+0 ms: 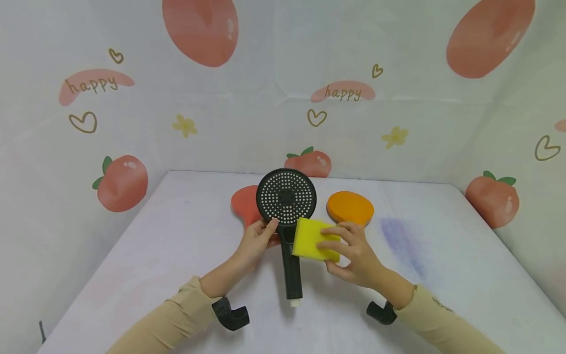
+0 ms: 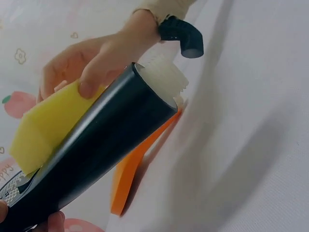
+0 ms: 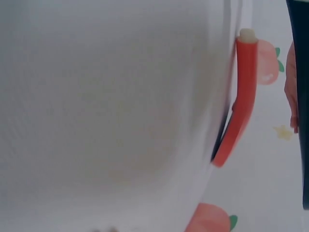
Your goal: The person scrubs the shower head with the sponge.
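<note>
My left hand [image 1: 258,241] grips a black shower head [image 1: 286,196] at its neck, thumb in front. The round spray face with pale nozzles is turned toward me, and the handle points down to a white threaded end [image 2: 166,79]. In my right hand [image 1: 355,253] is a yellow sponge [image 1: 309,241], pinched between fingers and thumb. It lies against the upper handle, just below the spray face. The left wrist view shows the sponge [image 2: 50,128] alongside the black handle [image 2: 101,140]. Only a strip of the handle [image 3: 301,96] appears in the right wrist view.
Behind the left hand a red shower head [image 1: 244,202] lies on the white table [image 1: 177,255], partly hidden. An orange shower head [image 1: 350,207] lies behind the right hand. A bluish smear [image 1: 402,246] marks the table at right. A printed cloth [image 1: 247,108] hangs behind.
</note>
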The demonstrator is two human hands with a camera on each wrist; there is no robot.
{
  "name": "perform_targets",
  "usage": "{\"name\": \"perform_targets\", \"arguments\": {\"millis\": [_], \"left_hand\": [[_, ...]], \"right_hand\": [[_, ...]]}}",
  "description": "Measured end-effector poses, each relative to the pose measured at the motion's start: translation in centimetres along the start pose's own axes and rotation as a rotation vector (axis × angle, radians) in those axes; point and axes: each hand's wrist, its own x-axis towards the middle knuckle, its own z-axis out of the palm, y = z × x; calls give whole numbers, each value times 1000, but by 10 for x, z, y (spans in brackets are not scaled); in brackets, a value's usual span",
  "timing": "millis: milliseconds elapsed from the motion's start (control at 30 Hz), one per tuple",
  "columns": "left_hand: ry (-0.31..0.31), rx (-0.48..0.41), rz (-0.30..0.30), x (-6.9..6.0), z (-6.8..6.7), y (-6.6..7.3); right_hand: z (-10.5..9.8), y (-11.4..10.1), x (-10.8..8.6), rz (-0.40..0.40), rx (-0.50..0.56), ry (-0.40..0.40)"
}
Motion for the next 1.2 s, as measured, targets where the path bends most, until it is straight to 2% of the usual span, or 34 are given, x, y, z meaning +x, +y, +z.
{"name": "perform_targets", "arguments": {"millis": [233, 367, 533, 733, 900, 1067, 1200], "left_hand": [[47, -13, 7, 2, 0, -1], [49, -5, 10, 1, 0, 0], [30, 12, -11, -1, 1, -1], [35, 12, -6, -1, 2, -2], [71, -18, 23, 1, 2, -3], [76, -34, 30, 1, 2, -3], [64, -34, 16, 1, 2, -3]], "right_hand": [[1, -18, -4, -93, 102, -89], [3, -23, -2, -128, 103, -97], [8, -18, 3, -82, 64, -73], [8, -24, 0, -44, 81, -135], [5, -36, -5, -86, 141, -174], [4, -38, -4, -172, 148, -159], [5, -34, -1, -118, 84, -147]]}}
